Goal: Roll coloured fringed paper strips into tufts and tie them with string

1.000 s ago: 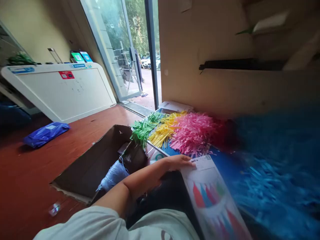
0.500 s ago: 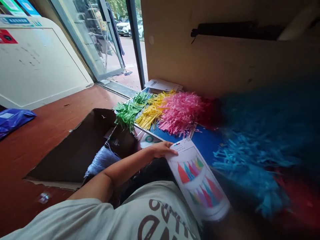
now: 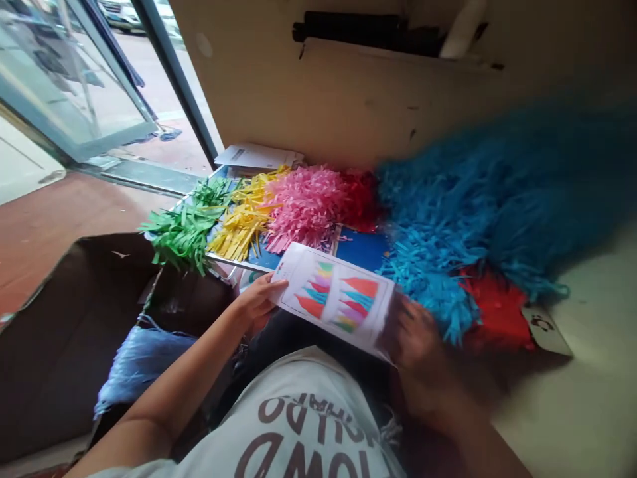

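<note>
A white printed card (image 3: 331, 292) with colourful tassels pictured on it lies turned sideways above my lap. My left hand (image 3: 261, 299) is closed on its left end, thumb on top. At the right end my right hand (image 3: 415, 328) grips the card; the fingers there are dark and smeared. Just beyond the card, green (image 3: 186, 222), yellow (image 3: 243, 222) and pink (image 3: 308, 199) paper-strip tassels lie side by side on a blue table (image 3: 361, 247). A dark red tassel (image 3: 361, 199) and a large blue heap of strips (image 3: 472, 206) follow to the right.
An open cardboard box (image 3: 60, 318) stands at my left, with a bundle of pale blue strands (image 3: 142, 362) at its edge. Red material (image 3: 497, 309) lies at the right by a card corner (image 3: 547, 328). Papers (image 3: 259, 156) lie near the glass door (image 3: 84, 86).
The card has turned from upright to sideways and moved left in view. My right hand now shows at its right end. The whole view has swung to the right.
</note>
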A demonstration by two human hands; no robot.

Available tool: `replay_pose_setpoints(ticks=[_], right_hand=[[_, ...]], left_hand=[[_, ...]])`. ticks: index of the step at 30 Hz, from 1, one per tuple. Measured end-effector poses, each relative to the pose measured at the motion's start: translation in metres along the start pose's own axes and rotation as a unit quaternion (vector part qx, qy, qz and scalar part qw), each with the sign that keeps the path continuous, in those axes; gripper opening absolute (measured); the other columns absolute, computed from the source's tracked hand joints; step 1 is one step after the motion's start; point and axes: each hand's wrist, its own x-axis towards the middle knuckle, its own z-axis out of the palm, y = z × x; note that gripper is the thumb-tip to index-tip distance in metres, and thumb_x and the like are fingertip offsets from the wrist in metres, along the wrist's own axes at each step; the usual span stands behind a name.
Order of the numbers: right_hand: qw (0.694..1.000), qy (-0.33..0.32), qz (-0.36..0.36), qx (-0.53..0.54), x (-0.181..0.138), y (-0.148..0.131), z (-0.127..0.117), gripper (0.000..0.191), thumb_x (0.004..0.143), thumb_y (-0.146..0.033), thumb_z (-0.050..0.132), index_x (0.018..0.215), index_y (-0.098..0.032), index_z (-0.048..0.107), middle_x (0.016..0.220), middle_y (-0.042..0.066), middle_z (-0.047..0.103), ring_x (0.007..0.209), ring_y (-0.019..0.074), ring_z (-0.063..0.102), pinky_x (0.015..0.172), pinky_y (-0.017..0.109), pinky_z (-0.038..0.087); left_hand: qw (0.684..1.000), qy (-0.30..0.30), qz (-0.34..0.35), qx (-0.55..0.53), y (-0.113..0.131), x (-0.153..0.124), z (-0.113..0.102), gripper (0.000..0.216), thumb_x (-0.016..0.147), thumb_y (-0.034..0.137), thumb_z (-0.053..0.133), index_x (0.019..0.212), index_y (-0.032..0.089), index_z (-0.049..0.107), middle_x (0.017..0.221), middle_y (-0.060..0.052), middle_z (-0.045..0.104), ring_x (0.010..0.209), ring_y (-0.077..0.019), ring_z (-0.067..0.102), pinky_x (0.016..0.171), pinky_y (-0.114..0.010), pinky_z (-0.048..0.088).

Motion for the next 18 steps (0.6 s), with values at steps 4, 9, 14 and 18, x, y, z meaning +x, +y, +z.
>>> replay_pose_setpoints(ticks=[4,9,14,18], right_hand=[[0.914,0.121,0.269,0.278,0.0,-0.015,-0.006,0.05,0.09,-0.053,0.059,0.129,-0.022,0.059,0.128,0.014,0.065,0.117,0.0311,0.062,0.098,0.052,0.05],[0.679,0.137,0.379,0.614,0.027,-0.033,0.007,0.053,0.076,-0.051,0.076,0.121,-0.029,0.06,0.112,0.005,0.071,0.097,0.0244,0.07,0.084,0.044,0.058],[0.703,0.188,0.399,0.558,0.025,-0.022,0.011,0.032,0.073,-0.044,0.08,0.093,-0.023,0.067,0.084,0.0,0.072,0.072,0.015,0.066,0.069,0.031,0.056],[0.764,0.104,0.391,0.502,0.007,-0.023,0.02,0.031,0.077,-0.046,0.076,0.092,-0.02,0.07,0.081,0.001,0.071,0.068,0.0155,0.064,0.068,0.031,0.055]], left_hand=[[0.995,0.0,0.047,-0.089,-0.029,-0.005,0.011,0.053,0.073,0.024,0.082,0.121,0.012,0.061,0.103,-0.009,0.077,0.089,-0.0234,0.075,0.084,-0.033,0.062],[0.985,-0.043,0.039,-0.164,-0.094,-0.013,0.058,0.052,0.078,0.025,0.079,0.126,0.016,0.059,0.116,-0.01,0.074,0.105,-0.0245,0.071,0.097,-0.036,0.056],[0.997,-0.052,-0.041,-0.034,-0.098,-0.021,0.031,0.055,0.074,0.027,0.084,0.124,0.018,0.062,0.125,-0.015,0.068,0.11,-0.0264,0.069,0.098,-0.039,0.054],[0.978,-0.041,0.152,0.134,-0.037,-0.021,0.021,0.093,0.057,0.039,0.093,0.14,0.03,0.053,0.148,-0.012,0.051,0.141,-0.0336,0.043,0.115,-0.044,0.037]])
